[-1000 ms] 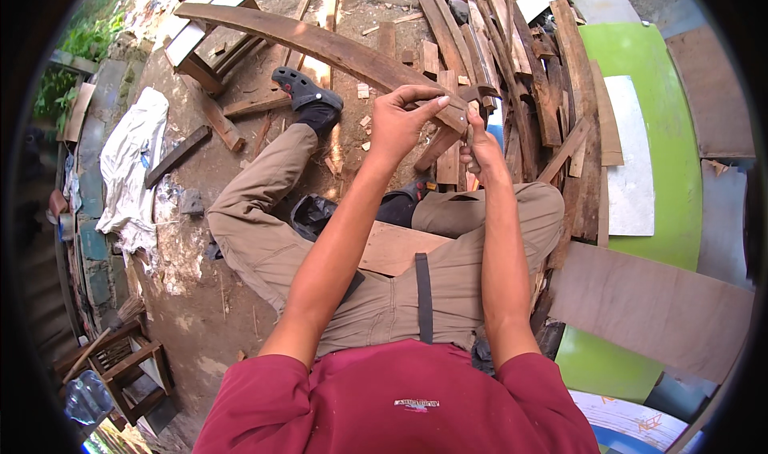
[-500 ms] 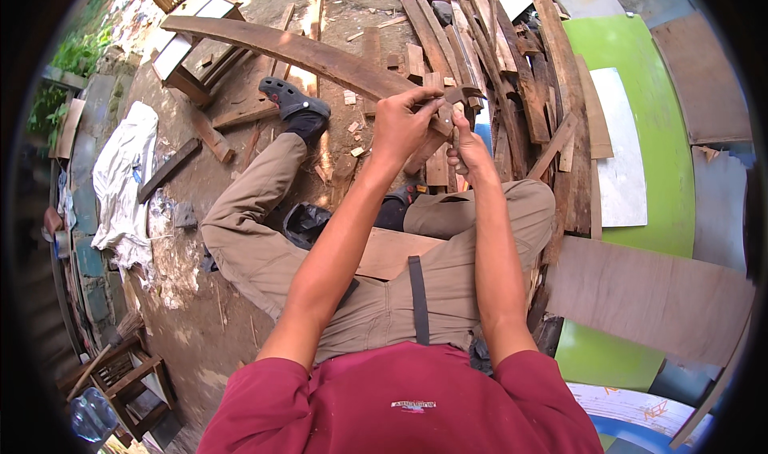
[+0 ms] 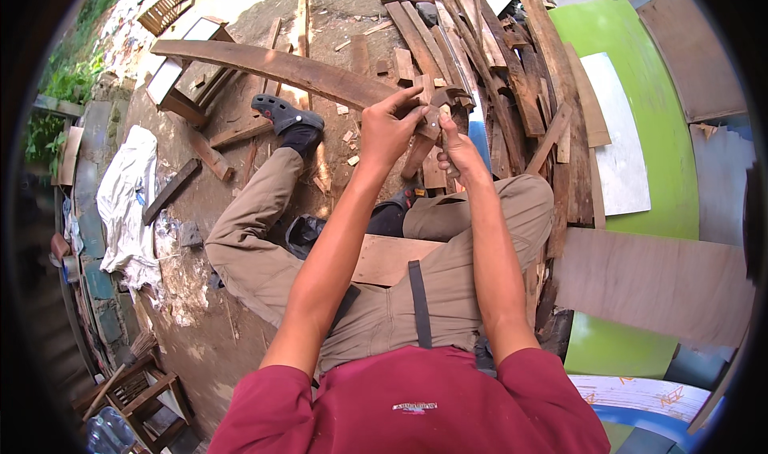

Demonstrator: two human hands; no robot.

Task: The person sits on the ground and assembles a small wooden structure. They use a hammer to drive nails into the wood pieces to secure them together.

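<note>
A long brown plank (image 3: 280, 68) slants from the upper left to the middle, its near end in front of me. My left hand (image 3: 387, 134) lies over the plank near that end, forefinger and thumb stretched apart; the other fingers are partly hidden. A small shiny metal spot marks the plank's end, and I cannot make out what it is. Beside it my right hand (image 3: 464, 152) is closed round the handle of a claw hammer (image 3: 450, 96), thumb up along the grip. The dark hammer head sits just beyond the plank's end.
Wood scraps and planks (image 3: 520, 78) are heaped ahead to the right. Green sheeting (image 3: 664, 126) and a plywood panel (image 3: 652, 282) lie on the right. A white cloth (image 3: 128, 206) and a small wooden chair (image 3: 148, 398) are at the left. My legs are spread around a board (image 3: 392, 260).
My left forefinger and thumb have moved apart from their near-touching position. The right hand keeps its hold on the hammer. The whole view has shifted slightly.
</note>
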